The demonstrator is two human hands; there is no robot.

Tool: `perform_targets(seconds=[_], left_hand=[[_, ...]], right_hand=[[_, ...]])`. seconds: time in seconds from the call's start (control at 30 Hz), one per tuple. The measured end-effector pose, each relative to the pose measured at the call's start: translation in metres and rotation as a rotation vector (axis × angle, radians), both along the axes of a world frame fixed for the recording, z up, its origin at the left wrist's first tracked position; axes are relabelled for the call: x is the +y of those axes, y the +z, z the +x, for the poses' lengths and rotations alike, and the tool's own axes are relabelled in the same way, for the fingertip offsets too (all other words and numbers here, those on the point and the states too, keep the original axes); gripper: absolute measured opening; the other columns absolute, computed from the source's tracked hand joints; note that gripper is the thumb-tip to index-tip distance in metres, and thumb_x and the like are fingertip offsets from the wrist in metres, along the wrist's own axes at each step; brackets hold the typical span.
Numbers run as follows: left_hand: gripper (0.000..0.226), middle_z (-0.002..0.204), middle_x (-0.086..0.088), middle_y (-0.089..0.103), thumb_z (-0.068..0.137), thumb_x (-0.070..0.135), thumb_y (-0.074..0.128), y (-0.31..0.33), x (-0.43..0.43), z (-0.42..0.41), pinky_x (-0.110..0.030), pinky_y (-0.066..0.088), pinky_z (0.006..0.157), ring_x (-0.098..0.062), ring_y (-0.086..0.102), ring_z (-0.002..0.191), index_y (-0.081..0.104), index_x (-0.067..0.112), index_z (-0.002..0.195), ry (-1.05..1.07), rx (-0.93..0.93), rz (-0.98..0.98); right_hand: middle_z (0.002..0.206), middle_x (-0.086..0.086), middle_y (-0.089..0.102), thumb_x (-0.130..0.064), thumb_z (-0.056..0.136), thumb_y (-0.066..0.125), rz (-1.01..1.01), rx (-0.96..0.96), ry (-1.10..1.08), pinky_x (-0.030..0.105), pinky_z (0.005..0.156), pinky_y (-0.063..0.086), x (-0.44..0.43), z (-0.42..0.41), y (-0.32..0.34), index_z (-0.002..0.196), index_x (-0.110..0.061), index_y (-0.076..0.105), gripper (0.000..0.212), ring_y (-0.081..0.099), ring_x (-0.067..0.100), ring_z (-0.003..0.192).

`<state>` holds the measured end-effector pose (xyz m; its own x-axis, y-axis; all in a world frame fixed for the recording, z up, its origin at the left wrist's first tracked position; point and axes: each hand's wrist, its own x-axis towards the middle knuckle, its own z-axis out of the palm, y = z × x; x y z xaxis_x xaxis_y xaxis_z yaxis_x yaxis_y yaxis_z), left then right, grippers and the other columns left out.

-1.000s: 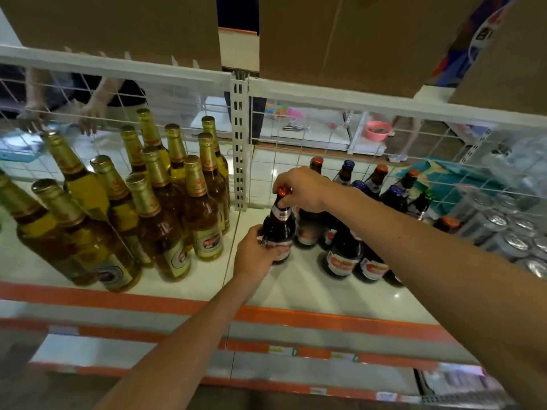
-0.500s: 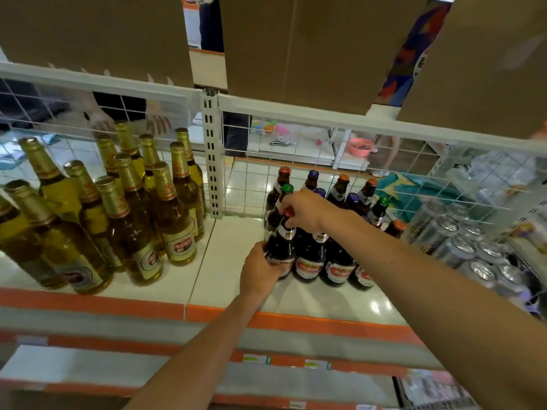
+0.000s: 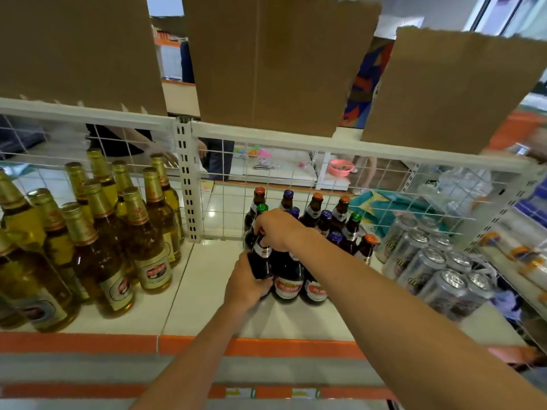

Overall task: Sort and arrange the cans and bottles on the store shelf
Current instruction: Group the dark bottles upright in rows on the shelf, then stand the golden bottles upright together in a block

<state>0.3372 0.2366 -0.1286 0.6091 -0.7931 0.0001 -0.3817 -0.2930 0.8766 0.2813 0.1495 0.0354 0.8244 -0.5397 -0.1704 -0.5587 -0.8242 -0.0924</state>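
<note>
**Two hands gripping one dark bottle on the shelf**

Head view: The shelf is carrying three groups. Tall amber bottles with gold foil necks are standing on the left, small dark bottles with orange, purple and green caps in the middle, and silver cans on the right. Cardboard boxes are sitting on the level above, their contents hidden. The dark bottle being handled is standing upright at the front left corner of the middle group, touching its neighbour. It is showing brown glass and a white neck label. The left hand is wrapping its fingers round the lower body. The right hand is clasping the neck and cap.
</note>
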Motion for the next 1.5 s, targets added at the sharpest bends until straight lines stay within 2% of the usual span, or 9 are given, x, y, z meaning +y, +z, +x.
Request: perform_targets(seconds=[0.2, 0.33, 0.5, 0.7, 0.97, 1.07, 1.17, 1.27, 1.5], left_hand=[[0.074, 0.118, 0.005, 0.06, 0.068, 0.033, 0.081, -0.004, 0.002, -0.002, -0.041, 0.053, 0.088, -0.016, 0.06, 0.106, 0.041, 0.029, 0.13, -0.009, 0.027, -0.032], [0.07, 0.116, 0.006, 0.06, 0.07, 0.027, 0.082, -0.004, 0.0, -0.004, -0.03, 0.048, 0.082, -0.014, 0.059, 0.104, 0.042, 0.029, 0.127, 0.0, 0.039, -0.041], [0.066, 0.115, 0.012, 0.062, 0.068, 0.034, 0.079, 0.005, 0.003, -0.016, -0.037, 0.053, 0.087, -0.012, 0.062, 0.105, 0.042, 0.037, 0.122, -0.001, 0.055, -0.026], [0.065, 0.119, 0.002, 0.059, 0.073, 0.034, 0.076, 0.014, 0.009, -0.011, -0.036, 0.051, 0.086, -0.021, 0.062, 0.107, 0.042, 0.025, 0.128, 0.047, 0.024, 0.017], [0.074, 0.124, -0.002, 0.058, 0.077, 0.038, 0.075, 0.001, 0.003, -0.001, -0.038, 0.052, 0.087, -0.026, 0.063, 0.109, 0.036, 0.02, 0.138, 0.022, -0.053, 0.073], [0.074, 0.125, -0.002, 0.061, 0.078, 0.041, 0.075, -0.007, 0.009, 0.005, -0.036, 0.051, 0.09, -0.026, 0.062, 0.113, 0.038, 0.024, 0.141, -0.018, 0.039, 0.101], [0.062, 0.122, 0.0, 0.066, 0.079, 0.048, 0.073, -0.01, 0.031, 0.019, -0.031, 0.051, 0.089, -0.023, 0.062, 0.113, 0.05, 0.025, 0.131, -0.124, 0.15, 0.12], [0.062, 0.134, -0.004, 0.058, 0.086, 0.04, 0.069, -0.01, 0.069, 0.037, -0.028, 0.048, 0.096, -0.021, 0.057, 0.121, 0.047, 0.021, 0.14, -0.168, 0.18, 0.157], [0.044, 0.127, 0.002, 0.06, 0.093, 0.037, 0.06, 0.029, 0.153, 0.104, -0.03, 0.049, 0.095, -0.016, 0.059, 0.113, 0.054, 0.024, 0.135, -0.18, -0.049, 0.213]], right_hand=[[0.115, 0.015, 0.063, -0.009, 0.09, 0.067, 0.039, -0.025, -0.024, 0.033, 0.081, 0.05, 0.006, -0.004, 0.003, 0.125, -0.008, 0.063, 0.035, 0.063, 0.031, 0.102], [0.115, 0.015, 0.064, -0.008, 0.089, 0.067, 0.034, -0.039, -0.021, 0.035, 0.083, 0.053, 0.005, -0.006, 0.003, 0.123, -0.008, 0.064, 0.034, 0.063, 0.031, 0.102], [0.117, 0.014, 0.063, -0.011, 0.09, 0.066, 0.007, -0.034, -0.021, 0.035, 0.085, 0.051, -0.001, -0.011, 0.0, 0.124, -0.009, 0.064, 0.034, 0.061, 0.031, 0.105], [0.113, 0.01, 0.066, -0.012, 0.087, 0.066, -0.017, -0.028, -0.034, 0.034, 0.08, 0.051, 0.0, -0.004, -0.002, 0.119, -0.016, 0.066, 0.032, 0.062, 0.028, 0.1], [0.119, 0.005, 0.064, -0.014, 0.086, 0.07, -0.022, -0.035, -0.129, 0.027, 0.081, 0.044, 0.003, 0.003, -0.005, 0.119, -0.022, 0.068, 0.034, 0.06, 0.024, 0.109], [0.119, 0.005, 0.064, -0.014, 0.087, 0.07, -0.027, -0.006, -0.141, 0.029, 0.085, 0.047, 0.003, 0.006, -0.005, 0.119, -0.022, 0.068, 0.034, 0.059, 0.024, 0.11], [0.12, 0.005, 0.064, -0.012, 0.088, 0.07, -0.016, 0.01, -0.176, 0.033, 0.091, 0.049, 0.002, 0.008, -0.006, 0.119, -0.021, 0.068, 0.033, 0.06, 0.025, 0.11], [0.117, 0.004, 0.066, -0.009, 0.087, 0.07, 0.01, 0.042, -0.187, 0.029, 0.087, 0.047, 0.004, 0.007, -0.006, 0.115, -0.019, 0.07, 0.03, 0.06, 0.024, 0.108], [0.118, 0.002, 0.064, -0.006, 0.091, 0.059, -0.055, 0.233, -0.194, 0.019, 0.076, 0.043, 0.025, 0.02, 0.003, 0.115, -0.02, 0.068, 0.029, 0.056, 0.015, 0.095]])
